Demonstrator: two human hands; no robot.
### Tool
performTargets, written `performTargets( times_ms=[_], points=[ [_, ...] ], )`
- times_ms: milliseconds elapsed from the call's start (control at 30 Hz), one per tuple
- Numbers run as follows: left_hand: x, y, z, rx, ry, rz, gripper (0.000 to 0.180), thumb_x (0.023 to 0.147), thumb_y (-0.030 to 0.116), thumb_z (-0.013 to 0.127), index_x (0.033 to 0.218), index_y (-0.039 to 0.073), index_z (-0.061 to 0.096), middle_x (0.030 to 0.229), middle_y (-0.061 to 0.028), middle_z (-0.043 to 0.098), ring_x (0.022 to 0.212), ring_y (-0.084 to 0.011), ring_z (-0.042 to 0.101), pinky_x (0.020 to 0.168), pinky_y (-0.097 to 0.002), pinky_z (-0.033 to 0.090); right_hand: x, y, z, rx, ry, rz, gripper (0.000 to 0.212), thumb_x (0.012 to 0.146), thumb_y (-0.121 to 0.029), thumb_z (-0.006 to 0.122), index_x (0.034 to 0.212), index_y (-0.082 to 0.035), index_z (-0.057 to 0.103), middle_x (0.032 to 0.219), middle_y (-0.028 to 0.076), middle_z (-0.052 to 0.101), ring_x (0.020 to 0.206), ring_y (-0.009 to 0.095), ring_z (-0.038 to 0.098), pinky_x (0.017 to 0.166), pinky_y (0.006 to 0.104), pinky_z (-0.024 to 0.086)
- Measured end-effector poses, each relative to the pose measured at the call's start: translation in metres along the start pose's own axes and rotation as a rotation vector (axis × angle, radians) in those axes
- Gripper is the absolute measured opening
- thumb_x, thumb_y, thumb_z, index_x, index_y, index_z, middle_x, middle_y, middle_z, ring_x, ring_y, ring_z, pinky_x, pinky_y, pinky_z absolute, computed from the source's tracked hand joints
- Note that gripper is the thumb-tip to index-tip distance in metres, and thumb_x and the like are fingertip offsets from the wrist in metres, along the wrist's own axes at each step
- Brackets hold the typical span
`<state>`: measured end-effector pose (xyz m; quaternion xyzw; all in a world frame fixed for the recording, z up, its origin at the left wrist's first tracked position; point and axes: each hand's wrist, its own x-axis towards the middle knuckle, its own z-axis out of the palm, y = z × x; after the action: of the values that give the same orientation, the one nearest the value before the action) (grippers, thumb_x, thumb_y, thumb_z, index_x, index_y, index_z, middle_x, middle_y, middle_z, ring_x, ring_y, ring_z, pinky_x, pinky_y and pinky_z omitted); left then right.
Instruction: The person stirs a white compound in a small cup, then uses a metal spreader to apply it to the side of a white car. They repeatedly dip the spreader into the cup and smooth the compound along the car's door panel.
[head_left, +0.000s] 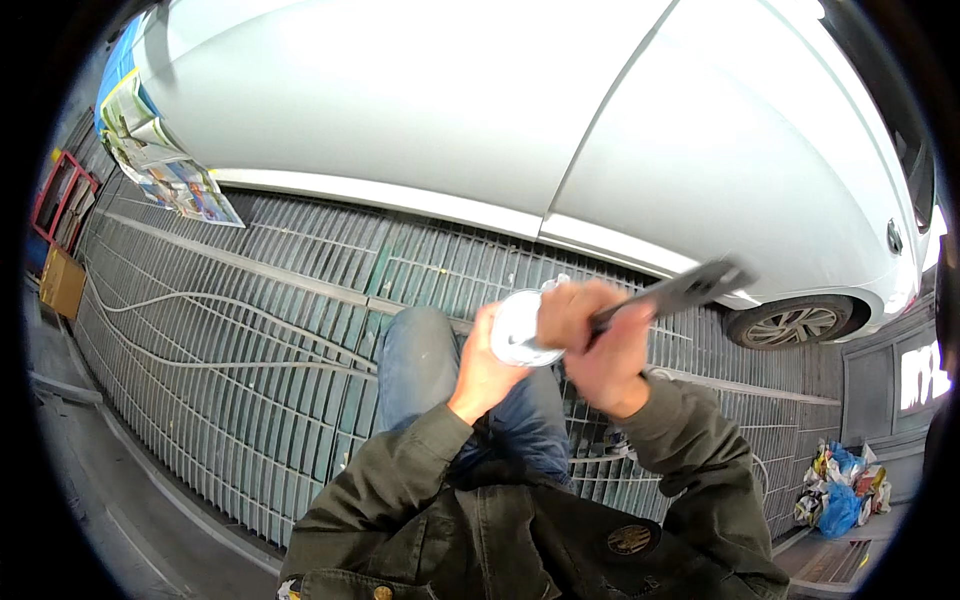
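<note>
In front of my knees, my left hand [482, 372] is wrapped round a white round cup-like thing [516, 328], holding it by its left and lower side. My right hand [612, 345] is closed and smeared by motion, right beside the white thing and seeming to touch its right edge. From that fist a long flat dark grey tool [690, 288] with dark spots or holes sticks out to the upper right; its kind is too blurred to tell. A small shiny piece [557, 283] shows above the white thing, partly hidden by my right fingers.
A white car body [420, 100] spans the far side, with a wheel [795, 322] at right. Newspaper masking [165, 165] hangs at its left end. Hoses [220, 298] cross the grated floor [250, 400]. A cardboard box [62, 282] stands left; crumpled waste [845, 490] lies right.
</note>
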<state>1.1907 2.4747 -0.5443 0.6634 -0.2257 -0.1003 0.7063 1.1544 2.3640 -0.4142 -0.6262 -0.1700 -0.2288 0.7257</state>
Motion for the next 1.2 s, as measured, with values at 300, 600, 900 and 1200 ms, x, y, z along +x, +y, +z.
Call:
performTargets(
  times_ms=[300, 600, 900, 1200],
  points=[
    [-0.004, 0.009, 0.001, 0.073, -0.04, -0.091, 0.077, 0.061, 0.01, 0.087, 0.128, 0.006, 0.048, 0.119, -0.0113, 0.061, 0.113, -0.0233, 0.06, 0.095, -0.0347, 0.047, 0.016, -0.009, -0.002, 0.132, 0.084, -0.013, 0.063, 0.101, -0.057, 0.039, 0.065, -0.005, 0.043, 0.056, 0.003, 0.043, 0.049, 0.013, 0.037, 0.048, 0.03, 0.028],
    [-0.005, -0.023, 0.006, -0.06, -0.062, 0.031, 0.076, 0.066, 0.0, 0.08, 0.133, 0.004, 0.045, 0.127, -0.0127, 0.053, 0.121, -0.026, 0.052, 0.103, -0.0377, 0.041, 0.019, -0.002, -0.012, 0.125, 0.068, -0.063, 0.061, 0.1, -0.055, 0.044, 0.067, -0.004, 0.047, 0.058, 0.003, 0.044, 0.052, 0.013, 0.039, 0.049, 0.0294, 0.029],
    [0.0, -0.02, -0.002, -0.094, -0.079, 0.049, 0.074, 0.064, -0.002, 0.079, 0.131, 0.004, 0.049, 0.123, -0.0122, 0.052, 0.117, -0.0283, 0.052, 0.102, -0.0375, 0.041, 0.02, -0.004, -0.017, 0.111, 0.088, -0.078, 0.059, 0.099, -0.056, 0.045, 0.068, -0.006, 0.046, 0.059, 0.002, 0.044, 0.053, 0.011, 0.035, 0.05, 0.0286, 0.028],
    [0.011, 0.019, -0.032, -0.173, -0.738, -0.209, 0.069, 0.066, 0.012, 0.087, 0.126, 0.002, 0.055, 0.12, -0.0055, 0.062, 0.113, -0.0184, 0.057, 0.097, -0.0351, 0.046, 0.046, -0.041, 0.012, 0.046, -0.461, 0.167, 0.077, 0.094, -0.072, 0.03, 0.055, -0.007, 0.045, 0.048, 0.0, 0.045, 0.042, 0.014, 0.041, 0.043, 0.0278, 0.031]
  ],
)
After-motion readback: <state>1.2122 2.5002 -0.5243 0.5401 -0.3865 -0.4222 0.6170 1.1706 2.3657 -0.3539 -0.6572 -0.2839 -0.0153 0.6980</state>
